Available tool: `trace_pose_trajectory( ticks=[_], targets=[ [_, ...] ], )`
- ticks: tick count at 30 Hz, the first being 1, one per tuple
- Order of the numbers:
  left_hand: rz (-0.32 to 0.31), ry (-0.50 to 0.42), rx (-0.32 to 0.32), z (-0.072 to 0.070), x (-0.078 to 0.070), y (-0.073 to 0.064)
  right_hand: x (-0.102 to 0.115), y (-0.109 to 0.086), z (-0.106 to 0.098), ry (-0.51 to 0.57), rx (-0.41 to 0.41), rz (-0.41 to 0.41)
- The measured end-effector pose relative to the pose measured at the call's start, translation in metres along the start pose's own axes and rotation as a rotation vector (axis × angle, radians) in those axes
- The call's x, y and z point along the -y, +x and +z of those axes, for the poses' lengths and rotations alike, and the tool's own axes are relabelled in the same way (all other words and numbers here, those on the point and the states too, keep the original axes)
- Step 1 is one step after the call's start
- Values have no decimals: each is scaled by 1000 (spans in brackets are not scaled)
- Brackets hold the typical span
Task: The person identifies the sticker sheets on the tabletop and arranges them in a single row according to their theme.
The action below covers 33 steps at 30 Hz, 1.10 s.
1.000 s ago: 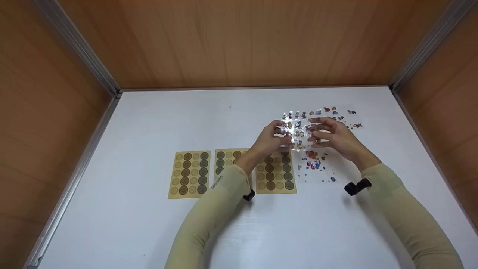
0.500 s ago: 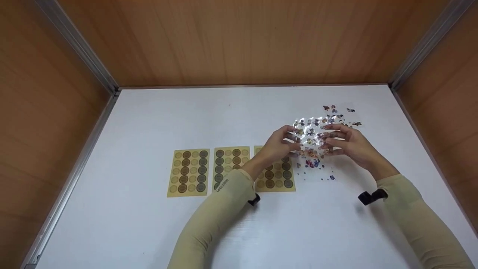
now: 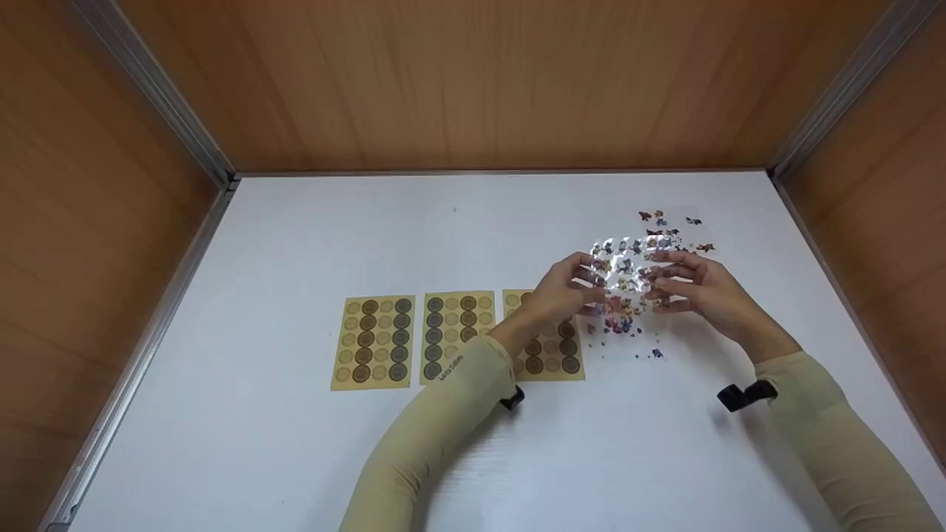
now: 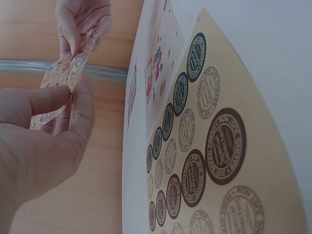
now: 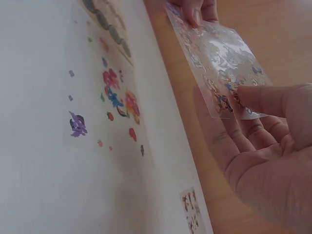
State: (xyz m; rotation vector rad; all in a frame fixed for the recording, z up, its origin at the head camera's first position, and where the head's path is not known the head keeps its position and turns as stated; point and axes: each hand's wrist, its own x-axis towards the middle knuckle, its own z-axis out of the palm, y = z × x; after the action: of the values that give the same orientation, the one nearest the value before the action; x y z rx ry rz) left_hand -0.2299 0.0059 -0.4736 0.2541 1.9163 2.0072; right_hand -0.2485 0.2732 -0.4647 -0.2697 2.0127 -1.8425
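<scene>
A clear, glossy sticker sheet [image 3: 623, 267] with small colourful figures is held above the table between both hands. My left hand [image 3: 565, 290] pinches its left edge, thumb on the near face and fingers behind. At the opposite edge, my right hand [image 3: 698, 288] pinches it the same way, as the right wrist view shows with the thumb on the sheet [image 5: 222, 68]. Beneath the hands lies another clear sticker sheet [image 5: 87, 129] with flowers and small shapes, partly hidden in the head view. A further clear sheet [image 3: 692, 220] with small figures lies behind the right hand.
Two kraft-coloured sheets of round stickers, a left one [image 3: 373, 343] and a middle one [image 3: 458, 316], lie in a row with a right one [image 3: 550, 366], which the left arm partly covers. Wood panels [image 3: 502, 89] enclose the white table [image 3: 295, 458] at the back and sides.
Both hands have moved to the right and slightly nearer with the clear sticker sheet between them, mostly in the first half second. The sheets on the table stay where they were.
</scene>
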Motion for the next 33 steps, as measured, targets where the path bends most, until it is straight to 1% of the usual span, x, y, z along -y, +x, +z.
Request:
trace_pose_trajectory(
  ticks=[6, 10, 16, 19, 24, 28, 30, 33],
  targets=[
    [-10, -7, -2, 5, -1, 0, -2, -4, -2, -1, -15, 1],
    [-18, -28, -3, 11, -2, 1, -3, -7, -6, -5, -30, 3],
    [-30, -76, 11, 30, 1, 5, -8, -18, -20, -70, -74, 22],
    [-36, -90, 16, 40, 5, 7, -11, -28, -28, -81, -99, 24],
    [-53, -105, 30, 54, 10, 8, -15, -41, -38, -54, -118, 17],
    [-46, -118, 32, 62, 12, 11, -15, -48, -43, -47, -138, -6],
    [-44, -107, 31, 65, 13, 12, -15, -51, -45, -31, -153, -16],
    [-52, -65, 22, 71, 15, 14, -17, -57, -48, -8, -175, -18]
  ],
)
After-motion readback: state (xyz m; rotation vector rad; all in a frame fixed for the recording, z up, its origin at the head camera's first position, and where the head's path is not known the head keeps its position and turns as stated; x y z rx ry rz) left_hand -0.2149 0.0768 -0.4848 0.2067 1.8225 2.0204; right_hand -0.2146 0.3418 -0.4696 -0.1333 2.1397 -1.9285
